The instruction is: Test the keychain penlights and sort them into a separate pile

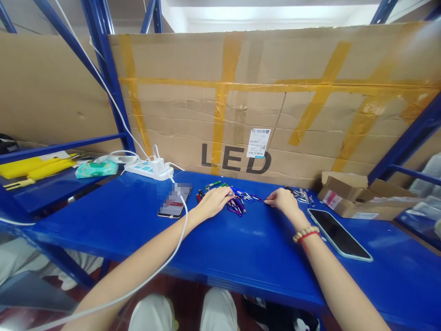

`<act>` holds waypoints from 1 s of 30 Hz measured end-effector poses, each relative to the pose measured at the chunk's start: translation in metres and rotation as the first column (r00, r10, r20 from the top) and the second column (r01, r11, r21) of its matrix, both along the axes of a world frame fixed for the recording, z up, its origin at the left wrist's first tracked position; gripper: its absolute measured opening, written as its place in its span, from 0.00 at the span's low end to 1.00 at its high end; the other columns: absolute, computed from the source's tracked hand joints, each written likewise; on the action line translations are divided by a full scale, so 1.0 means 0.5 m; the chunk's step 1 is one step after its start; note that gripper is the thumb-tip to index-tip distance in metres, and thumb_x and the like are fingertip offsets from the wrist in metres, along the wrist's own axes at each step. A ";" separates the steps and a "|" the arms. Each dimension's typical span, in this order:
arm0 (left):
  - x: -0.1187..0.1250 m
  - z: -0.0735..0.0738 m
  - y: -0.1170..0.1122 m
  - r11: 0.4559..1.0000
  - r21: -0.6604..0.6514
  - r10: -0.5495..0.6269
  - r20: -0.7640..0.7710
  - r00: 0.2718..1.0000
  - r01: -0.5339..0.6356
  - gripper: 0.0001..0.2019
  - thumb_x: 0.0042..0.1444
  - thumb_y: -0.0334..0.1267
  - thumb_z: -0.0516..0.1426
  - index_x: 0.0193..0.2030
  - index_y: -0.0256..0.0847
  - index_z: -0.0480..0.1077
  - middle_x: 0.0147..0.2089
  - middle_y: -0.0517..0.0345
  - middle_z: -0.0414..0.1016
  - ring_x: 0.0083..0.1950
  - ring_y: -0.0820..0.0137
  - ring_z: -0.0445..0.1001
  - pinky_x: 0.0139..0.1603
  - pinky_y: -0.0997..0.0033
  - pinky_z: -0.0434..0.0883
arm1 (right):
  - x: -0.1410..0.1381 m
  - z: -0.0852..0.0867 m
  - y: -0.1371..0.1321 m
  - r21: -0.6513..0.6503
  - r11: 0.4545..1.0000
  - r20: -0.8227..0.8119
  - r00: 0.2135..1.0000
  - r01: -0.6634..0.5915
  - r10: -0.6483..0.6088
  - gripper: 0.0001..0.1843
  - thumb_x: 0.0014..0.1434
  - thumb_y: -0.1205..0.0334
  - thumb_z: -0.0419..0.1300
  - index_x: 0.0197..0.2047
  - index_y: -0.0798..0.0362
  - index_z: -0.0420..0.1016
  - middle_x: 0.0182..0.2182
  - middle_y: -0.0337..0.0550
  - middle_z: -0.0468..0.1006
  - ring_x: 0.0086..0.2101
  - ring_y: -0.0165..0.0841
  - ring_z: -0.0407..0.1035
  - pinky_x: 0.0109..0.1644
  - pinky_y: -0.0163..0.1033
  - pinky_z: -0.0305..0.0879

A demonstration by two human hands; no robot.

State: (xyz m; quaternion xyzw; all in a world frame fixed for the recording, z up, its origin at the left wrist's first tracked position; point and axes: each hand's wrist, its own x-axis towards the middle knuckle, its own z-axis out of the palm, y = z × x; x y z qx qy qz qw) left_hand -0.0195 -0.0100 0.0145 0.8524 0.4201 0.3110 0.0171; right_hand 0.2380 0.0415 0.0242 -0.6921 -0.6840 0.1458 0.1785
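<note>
Near the middle of the blue table (220, 239) lies a pile of small metallic carabiner clips, some apparently with short barrels attached. Purple clips (235, 207), blue clips (243, 195) and a green clip (212, 185) show, with red ones partly hidden. My left hand (216, 201) reaches over the pile, its fingers bent together around something small and greyish at the tips. My right hand (281, 201) is closed in a pinch just right of a single purplish clip (256, 197); what its fingertips hold is too small to tell. Behind that hand lie black and silver clips (303, 195).
A phone (175, 202) lies left of the pile, a second phone (339, 233) right of my right wrist. A white power strip (148, 169) stands at the back left, its white cable (184, 225) crossing my left forearm. An open cardboard box (365, 197) sits at right.
</note>
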 end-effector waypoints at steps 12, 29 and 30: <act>0.006 -0.007 -0.010 0.997 -0.063 0.042 0.153 0.987 -0.033 0.11 0.65 0.39 0.41 0.45 0.44 0.62 0.44 0.55 0.74 0.45 0.66 0.75 0.44 0.70 0.69 | -0.141 0.049 -0.092 0.529 0.819 -0.415 0.774 -0.223 0.479 0.18 0.52 0.48 0.60 0.33 0.55 0.79 0.32 0.47 0.81 0.23 0.30 0.71 0.27 0.35 0.69; 0.006 -0.015 -0.026 0.991 -0.133 -0.029 0.002 1.000 0.029 0.14 0.65 0.40 0.44 0.51 0.42 0.64 0.42 0.52 0.78 0.41 0.62 0.78 0.39 0.69 0.70 | -0.134 0.020 -0.101 0.477 0.672 -0.002 0.764 -0.567 0.646 0.14 0.63 0.56 0.52 0.30 0.52 0.72 0.28 0.41 0.76 0.28 0.30 0.67 0.32 0.34 0.60; 0.007 -0.017 -0.028 0.991 -0.130 -0.030 -0.017 0.999 0.028 0.14 0.65 0.40 0.44 0.51 0.42 0.64 0.41 0.53 0.78 0.40 0.63 0.78 0.39 0.70 0.70 | -0.131 0.020 -0.103 0.457 0.655 0.040 0.750 -0.601 0.660 0.15 0.64 0.57 0.50 0.31 0.52 0.72 0.30 0.41 0.76 0.30 0.31 0.68 0.33 0.35 0.60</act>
